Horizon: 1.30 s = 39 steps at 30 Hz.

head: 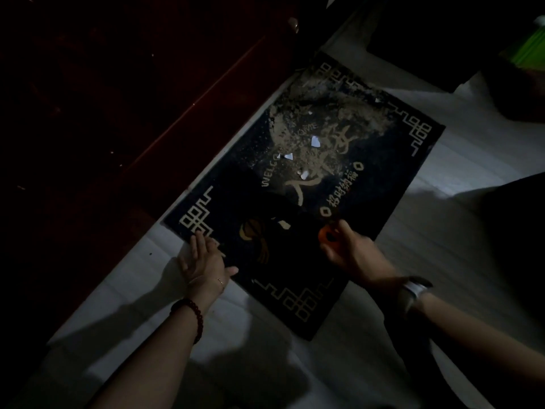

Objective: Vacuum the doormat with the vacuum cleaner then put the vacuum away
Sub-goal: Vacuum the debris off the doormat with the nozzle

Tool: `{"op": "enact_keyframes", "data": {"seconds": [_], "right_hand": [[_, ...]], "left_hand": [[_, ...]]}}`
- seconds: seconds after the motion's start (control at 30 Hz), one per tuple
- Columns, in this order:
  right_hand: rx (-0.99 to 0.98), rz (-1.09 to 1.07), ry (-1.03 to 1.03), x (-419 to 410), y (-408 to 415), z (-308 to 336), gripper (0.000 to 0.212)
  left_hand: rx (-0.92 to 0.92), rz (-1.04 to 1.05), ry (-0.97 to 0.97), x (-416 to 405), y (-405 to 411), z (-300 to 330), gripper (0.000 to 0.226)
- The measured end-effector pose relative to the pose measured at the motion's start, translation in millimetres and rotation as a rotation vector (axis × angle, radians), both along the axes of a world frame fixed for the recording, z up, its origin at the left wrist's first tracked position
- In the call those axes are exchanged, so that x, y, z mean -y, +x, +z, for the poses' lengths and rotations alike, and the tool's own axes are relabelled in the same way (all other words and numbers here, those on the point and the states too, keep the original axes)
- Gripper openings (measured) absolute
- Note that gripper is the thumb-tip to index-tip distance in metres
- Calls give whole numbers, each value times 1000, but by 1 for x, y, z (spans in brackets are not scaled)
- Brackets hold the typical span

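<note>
**On the doormat's near half, the vacuum is being steadied for its pass**

Beside the dark red door (124, 119), the doormat (383, 160) is lying flat on the pale floor (460, 172), its long edge running close along the door's foot. The left hand (203, 261) is resting flat on the mat's near corner, fingers straight and spread, pinning the fabric. The right hand (351, 252) is curling around a small orange and black part (327, 235), which I am judging to be the handle or switch end of the handheld vacuum cleaner (265, 231); the dim light is hiding where the body ends. Its dark bulk is sitting on the mat between the two hands, just ahead of the grip.

Ahead of the grip and well apart from it, a broad patch of sandy dirt (318, 128) is covering the far half of the mat, with white paper scraps (315, 141) scattered through it. None of it is looking cleared, so the vacuuming is only starting.

Doing this step well is probably meaning slow, overlapping strokes pushed away from the grip into the dirt, keeping the nozzle flat while the left hand is holding the mat from creeping or bunching. The larger scraps may be clogging or skating ahead of the intake.

Beyond the dirt, dark furniture (442, 39) is crowding the mat's far corner, with something green (528, 51) to the right of it. The door is hemming in the left edge, limiting the stroke there.
</note>
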State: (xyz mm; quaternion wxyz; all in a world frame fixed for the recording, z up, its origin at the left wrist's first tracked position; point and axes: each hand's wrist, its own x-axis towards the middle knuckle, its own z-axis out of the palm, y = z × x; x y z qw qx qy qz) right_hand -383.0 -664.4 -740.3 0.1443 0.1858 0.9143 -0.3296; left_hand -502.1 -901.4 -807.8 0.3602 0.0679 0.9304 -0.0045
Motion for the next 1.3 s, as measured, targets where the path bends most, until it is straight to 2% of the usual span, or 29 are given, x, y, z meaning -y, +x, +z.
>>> {"op": "enact_keyframes", "data": {"seconds": [0.07,0.2,0.37,0.57,0.7,0.87,1.03,1.23,1.3], "right_hand": [[-15,-60,-27,-3,28,3,28],[-13,-128,13,-3,54,15,36],[-101,1,-18,12,9,22,34],[-41,16,34,30,-55,10,39],[32,-18,-29,22,-8,1,39],[29,-89,-40,25,58,2,34],[-14,-112,-39,24,91,15,31],[-89,73,-62,43,35,25,40],[-50,139,-58,58,4,21,39]], "left_hand": [[-7,0,11,2,1,1,90],[-18,0,8,4,2,-1,91],[-52,24,31,6,4,-6,93],[-111,15,85,17,6,-13,93],[-94,19,106,20,5,-16,94],[-89,2,81,19,5,-15,94],[-75,-13,98,20,6,-12,95],[-230,28,159,27,37,-11,93],[-197,14,131,30,46,-13,93]]}}
